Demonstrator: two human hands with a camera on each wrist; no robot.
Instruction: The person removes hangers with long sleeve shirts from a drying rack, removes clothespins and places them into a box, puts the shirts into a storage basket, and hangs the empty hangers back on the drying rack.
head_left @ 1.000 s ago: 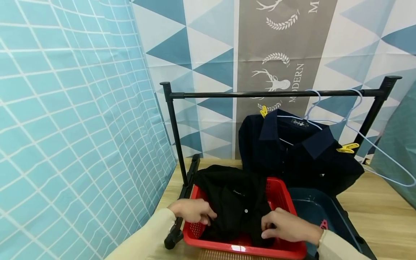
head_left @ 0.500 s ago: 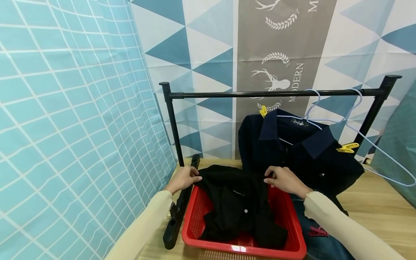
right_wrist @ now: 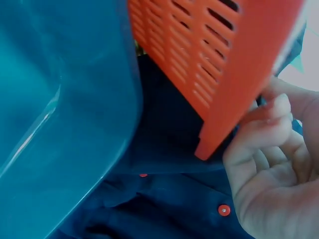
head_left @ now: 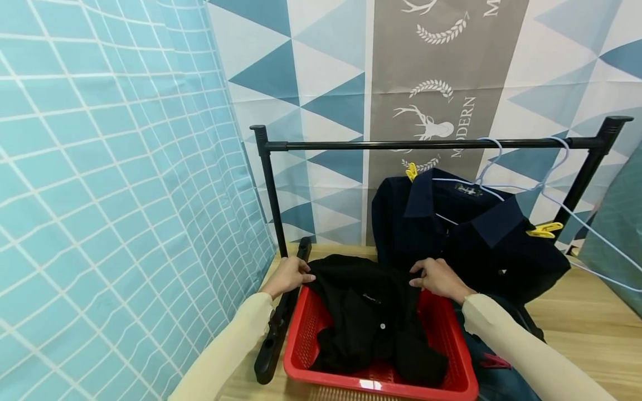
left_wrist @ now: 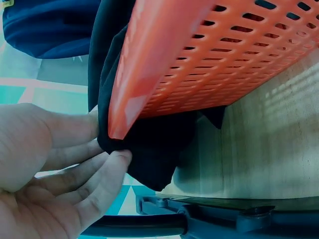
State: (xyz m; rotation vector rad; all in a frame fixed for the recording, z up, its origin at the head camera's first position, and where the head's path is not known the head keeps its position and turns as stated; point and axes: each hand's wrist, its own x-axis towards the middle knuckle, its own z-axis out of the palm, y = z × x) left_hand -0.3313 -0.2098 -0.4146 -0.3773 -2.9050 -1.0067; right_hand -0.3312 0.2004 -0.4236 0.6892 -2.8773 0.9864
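One black shirt (head_left: 361, 312) lies in the red basket (head_left: 418, 390) and over its far rim. At 10 o'clock of the basket, the left hand (head_left: 288, 275) pinches the shirt with nearly no gap; at 1 o'clock, the right hand (head_left: 440, 277) pinches it also. Farther, toward 1 o'clock, a navy shirt (head_left: 418, 234) hangs from the black rack (head_left: 351, 146).

In the head view we see a long cream left sleeve (head_left: 230, 345) at the lower left of the frame and a matching right sleeve (head_left: 526, 359) at the lower right. Both look plain and loose, with soft creases, and we note gathered cuffs (head_left: 475, 312) puffing out slightly. Past them we see a bare left hand (head_left: 290, 275) and bare right hand (head_left: 439, 278).
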